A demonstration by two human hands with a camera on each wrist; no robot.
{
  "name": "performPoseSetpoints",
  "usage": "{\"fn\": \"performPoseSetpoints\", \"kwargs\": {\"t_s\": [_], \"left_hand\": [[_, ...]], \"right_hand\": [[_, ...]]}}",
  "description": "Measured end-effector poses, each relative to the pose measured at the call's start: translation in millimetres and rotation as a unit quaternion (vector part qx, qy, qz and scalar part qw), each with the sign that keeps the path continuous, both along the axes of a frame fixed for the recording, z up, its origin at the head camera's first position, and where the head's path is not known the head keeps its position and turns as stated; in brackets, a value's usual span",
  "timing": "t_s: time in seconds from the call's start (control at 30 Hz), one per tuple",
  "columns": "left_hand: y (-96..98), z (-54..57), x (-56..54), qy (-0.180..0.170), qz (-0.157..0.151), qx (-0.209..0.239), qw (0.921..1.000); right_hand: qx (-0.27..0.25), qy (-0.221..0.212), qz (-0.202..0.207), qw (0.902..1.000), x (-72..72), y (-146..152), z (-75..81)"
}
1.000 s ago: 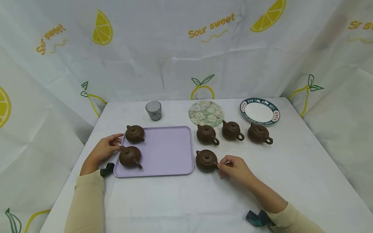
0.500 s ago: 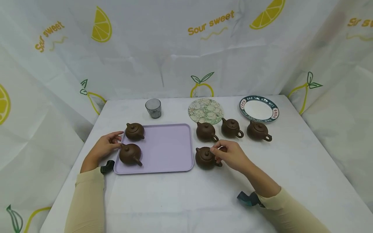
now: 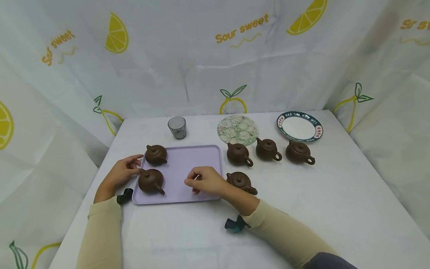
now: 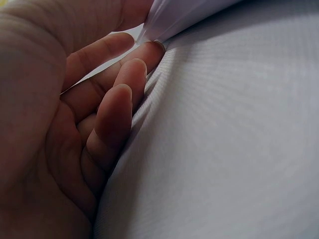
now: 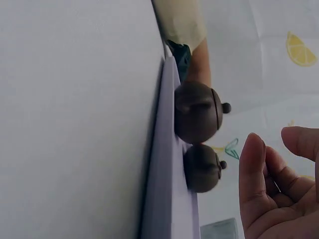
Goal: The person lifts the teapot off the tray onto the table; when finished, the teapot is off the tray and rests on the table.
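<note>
Backdrop: white cloth [image 3: 144, 89] printed with yellow lemon slices and "Sour sweet" lettering.
Desk: white surface [image 3: 174, 235], carrying all items below.
Tray: lilac tray [image 3: 193, 160], lying flat left of centre.
Teapots on tray: two brown; rear teapot [image 3: 156, 154] and front teapot [image 3: 150, 181], both upright at the left end.
Teapots off tray: four brown, upright. Near teapot [image 3: 239, 180] stands just right of the tray; left-hand teapot [image 3: 237, 154], middle teapot [image 3: 267, 149] and right-hand teapot [image 3: 299, 151] form a row behind it.
Left hand [image 3: 119, 173]: at the tray's left edge, fingers relaxed and slightly bent, touching the rim beside the two teapots.
Right hand [image 3: 207, 181]: above the tray, fingers loosely curved, thumb and fingertip apart, nothing held.
Rear of desk: tinted glass [image 3: 177, 127], round patterned mat [image 3: 237, 130], green-rimmed plate [image 3: 300, 127].
Sleeves: beige [image 3: 102, 235] on both arms.
</note>
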State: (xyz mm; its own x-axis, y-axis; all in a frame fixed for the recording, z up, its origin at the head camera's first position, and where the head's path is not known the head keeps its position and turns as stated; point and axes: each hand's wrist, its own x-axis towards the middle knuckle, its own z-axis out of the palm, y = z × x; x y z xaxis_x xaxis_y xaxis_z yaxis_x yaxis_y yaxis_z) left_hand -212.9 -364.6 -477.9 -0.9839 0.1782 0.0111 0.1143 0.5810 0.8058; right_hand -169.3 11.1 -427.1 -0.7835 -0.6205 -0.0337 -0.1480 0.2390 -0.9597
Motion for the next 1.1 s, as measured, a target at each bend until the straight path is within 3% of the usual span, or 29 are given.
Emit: {"fn": "performPoseSetpoints", "kwargs": {"t_s": [0.17,0.37,0.5,0.93,1.1], "left_hand": [[0.5,-0.3,1.4,0.002,0.002,-0.001,1.0000],[0.8,1.9,3.3,-0.001,0.004,0.002,1.0000],[1.3,2.2,5.1,-0.011,0.007,-0.001,0.9999],[4.5,3.2,4.0,0.005,0.005,0.005,1.0000],[3.3,2.2,3.9,0.000,0.008,-0.004,1.0000]], "right_hand": [[0.011,0.003,0.005,0.9999,3.1,-38,-9.7],[0.007,-0.027,0.010,0.9996,4.1,-71,-18.3],[0.040,-0.008,0.011,0.9991,3.2,-85,-24.4],[0.091,0.078,0.005,0.9928,4.3,-92,-24.3],[0.104,0.090,0.002,0.9905,7.0,-84,-23.5]]}}
